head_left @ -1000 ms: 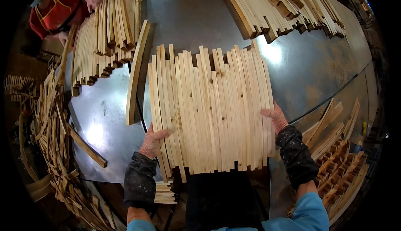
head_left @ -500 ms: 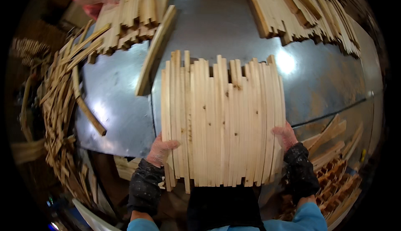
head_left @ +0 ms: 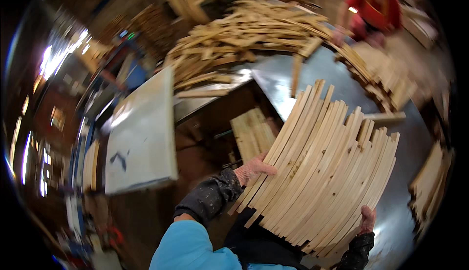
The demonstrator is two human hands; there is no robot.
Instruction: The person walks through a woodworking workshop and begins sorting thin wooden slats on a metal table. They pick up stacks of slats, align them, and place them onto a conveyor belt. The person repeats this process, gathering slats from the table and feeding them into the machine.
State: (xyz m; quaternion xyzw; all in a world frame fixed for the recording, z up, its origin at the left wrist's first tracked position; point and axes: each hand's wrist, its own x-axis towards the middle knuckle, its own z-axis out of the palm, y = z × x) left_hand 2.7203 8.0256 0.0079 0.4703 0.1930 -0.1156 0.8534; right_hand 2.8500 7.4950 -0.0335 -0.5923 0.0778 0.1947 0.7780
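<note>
Left hand (head_left: pixel 255 170) and right hand (head_left: pixel 367 219) grip opposite sides of wood strip bundle (head_left: pixel 325 172), near, right of centre, ends uneven. Metal tabletop (head_left: pixel 398 187) shows right of bundle; its left edge borders dark gap, board stack (head_left: pixel 251 131) lower inside. White panel (head_left: pixel 144 138) left of gap. Strip pile (head_left: pixel 249 33) far.

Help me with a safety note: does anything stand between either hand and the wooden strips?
Nothing visible beyond the pink gloves: the left hand holds the wooden strips at their left edge, the right hand at their right edge. The strips' underside is hidden.
</note>
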